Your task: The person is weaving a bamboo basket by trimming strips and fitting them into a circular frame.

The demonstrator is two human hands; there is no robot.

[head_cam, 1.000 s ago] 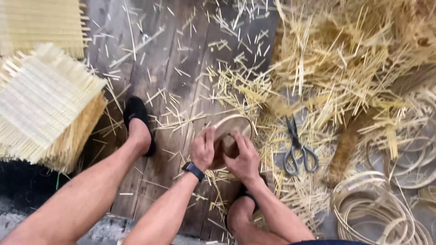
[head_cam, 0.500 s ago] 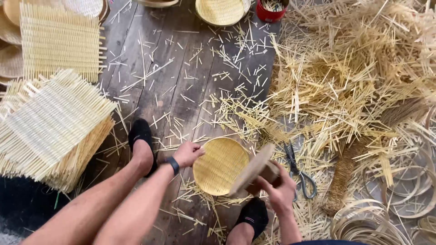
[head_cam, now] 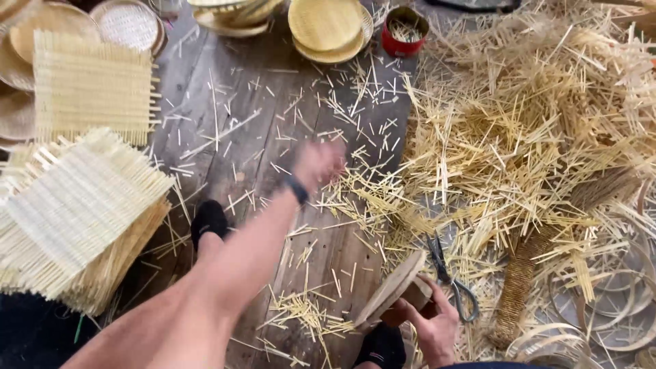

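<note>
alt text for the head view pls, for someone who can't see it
Seen from above, a person's right hand holds a round wooden block beside scissors, while the blurred left hand reaches out over a plank floor strewn with straw offcuts. Square woven mats are stacked at left.

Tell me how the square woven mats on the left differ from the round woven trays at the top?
The square mats lie flat in a thick stack, with loose strip ends sticking out all round. The round trays are dished, trimmed to a clean edge, and stacked only a few high. Both are woven from the same pale strips and sit on the plank floor.
</note>
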